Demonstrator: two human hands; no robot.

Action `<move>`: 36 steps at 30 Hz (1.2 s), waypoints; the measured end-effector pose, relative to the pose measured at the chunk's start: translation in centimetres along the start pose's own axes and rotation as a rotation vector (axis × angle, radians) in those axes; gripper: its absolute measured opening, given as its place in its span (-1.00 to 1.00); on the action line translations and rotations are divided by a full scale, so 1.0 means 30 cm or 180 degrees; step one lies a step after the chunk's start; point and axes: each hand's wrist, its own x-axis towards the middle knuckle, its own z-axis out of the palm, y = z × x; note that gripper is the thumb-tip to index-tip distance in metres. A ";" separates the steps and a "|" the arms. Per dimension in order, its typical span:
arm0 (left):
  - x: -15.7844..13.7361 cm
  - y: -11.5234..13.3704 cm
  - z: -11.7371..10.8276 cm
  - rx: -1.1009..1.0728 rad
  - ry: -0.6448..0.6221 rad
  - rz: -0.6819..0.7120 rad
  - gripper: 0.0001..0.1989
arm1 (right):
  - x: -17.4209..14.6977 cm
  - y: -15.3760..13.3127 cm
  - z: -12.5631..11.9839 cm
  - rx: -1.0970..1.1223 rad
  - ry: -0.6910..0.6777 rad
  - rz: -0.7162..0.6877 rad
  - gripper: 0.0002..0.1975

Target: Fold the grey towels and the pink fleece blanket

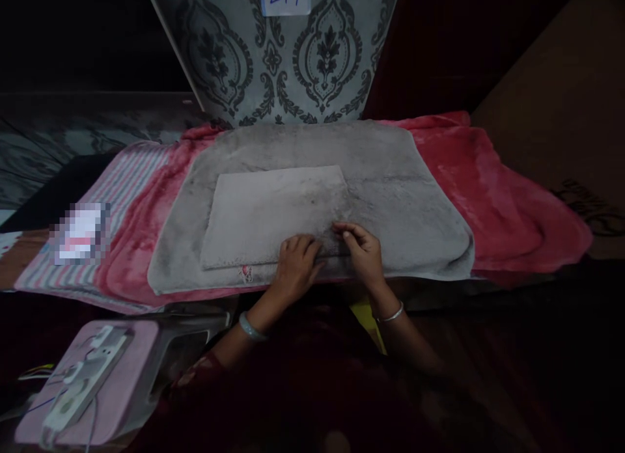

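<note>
A smaller light grey plush cloth [273, 205] lies on top of a larger grey plush cloth [405, 205], with dark smudges towards its right side. At the front right part of the smaller cloth, the bent fingers and thumb of my left hand [295, 264] grip its edge. Just right of there, above the grey fabric, my right hand [364, 250] has thumb and forefinger pinched together. Whatever is between those fingertips is too small to make out. A small red and white patch [246, 273] shows on the larger cloth near the front edge.
Under the grey cloths spreads a red plush blanket [512, 205]; striped fabric [129, 179] lies at left, bearing a blurred white item [81, 235]. A white power strip [88, 381] with cords sits on a pink stool [139, 355]. Patterned wallpaper [273, 56] stands behind; a brown carton [561, 114] at right.
</note>
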 end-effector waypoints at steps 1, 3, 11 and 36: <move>0.008 -0.002 0.010 0.0049 0.0022 -0.0036 -0.71 | 0.000 0.006 -0.001 -0.0011 -0.0004 0.0017 -0.73; 0.016 -0.013 0.024 0.0098 0.0089 -0.0080 -0.82 | 0.001 0.015 -0.002 0.0002 0.0008 0.0044 -0.73; 0.017 -0.068 0.007 -0.0778 0.0540 -0.0203 -0.82 | 0.002 -0.013 0.010 -0.0005 0.0081 0.0014 -0.75; 0.193 -0.255 -0.027 0.1020 -0.0942 -0.0628 -0.42 | 0.391 -0.131 0.206 -0.3435 -0.1498 -0.0495 -0.46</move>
